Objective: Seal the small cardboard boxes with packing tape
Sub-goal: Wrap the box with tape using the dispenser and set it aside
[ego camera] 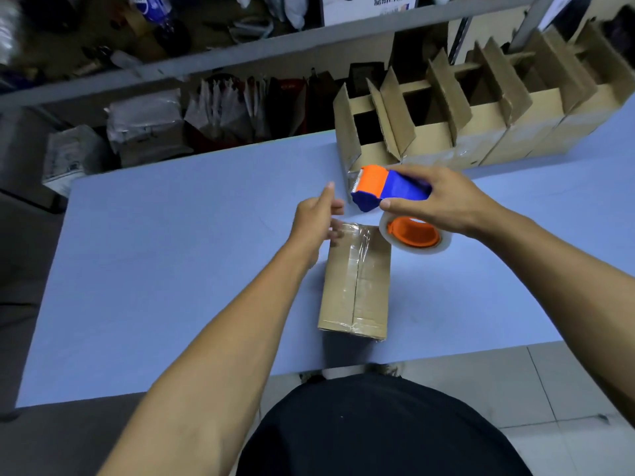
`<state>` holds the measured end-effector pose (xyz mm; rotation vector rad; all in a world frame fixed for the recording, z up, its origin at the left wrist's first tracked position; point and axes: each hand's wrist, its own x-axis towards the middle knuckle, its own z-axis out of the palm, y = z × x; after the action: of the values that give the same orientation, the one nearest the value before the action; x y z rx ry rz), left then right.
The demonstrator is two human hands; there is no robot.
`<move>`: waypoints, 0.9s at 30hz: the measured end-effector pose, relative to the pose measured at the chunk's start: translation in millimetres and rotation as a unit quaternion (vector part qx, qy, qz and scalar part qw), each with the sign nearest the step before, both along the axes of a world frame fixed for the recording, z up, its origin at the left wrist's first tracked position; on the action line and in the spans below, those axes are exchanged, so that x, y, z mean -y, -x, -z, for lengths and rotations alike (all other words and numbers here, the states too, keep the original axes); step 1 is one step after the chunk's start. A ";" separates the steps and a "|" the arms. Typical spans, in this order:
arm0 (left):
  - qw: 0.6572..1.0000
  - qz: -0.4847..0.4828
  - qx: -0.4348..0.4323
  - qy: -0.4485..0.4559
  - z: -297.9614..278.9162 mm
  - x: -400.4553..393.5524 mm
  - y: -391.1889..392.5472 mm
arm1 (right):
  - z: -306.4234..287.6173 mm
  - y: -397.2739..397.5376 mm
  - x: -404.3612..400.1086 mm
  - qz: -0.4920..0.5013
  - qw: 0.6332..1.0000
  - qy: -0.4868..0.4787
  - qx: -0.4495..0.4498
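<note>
A small cardboard box (355, 286) lies on the blue table (171, 252) in front of me, with clear tape running along its top seam. My right hand (443, 201) grips a blue and orange tape dispenser (388, 190) with a clear tape roll (412, 237), held in the air just beyond the box's far end. My left hand (318, 221) hovers at the box's far left corner with the fingers loosely extended; whether it touches the box or a strand of tape is unclear.
A row of several open cardboard boxes (464, 132) with raised flaps stands along the table's far right. Behind the table are grey shelves (206, 63) with bags and packages. The table's near edge runs just before my body.
</note>
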<state>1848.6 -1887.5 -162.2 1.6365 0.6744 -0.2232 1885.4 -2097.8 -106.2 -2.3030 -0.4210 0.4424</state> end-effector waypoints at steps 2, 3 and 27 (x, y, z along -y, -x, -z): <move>0.986 0.038 -0.063 0.146 -13.0 -2.1 -8.6 | -0.6 -0.9 0.7 -0.005 1.000 -0.011 0.011; 0.981 0.055 -0.072 0.171 -15.6 -2.8 -11.5 | -1.4 -0.9 0.8 -0.008 1.000 -0.015 0.014; 0.965 0.059 -0.042 0.254 -26.0 -12.0 -12.7 | 3.0 2.7 -1.2 -0.036 0.997 0.025 0.067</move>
<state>1861.2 -1875.5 -136.2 1.1776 0.5278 -0.5104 1882.6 -2096.6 -109.2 -2.3803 -0.5668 0.3379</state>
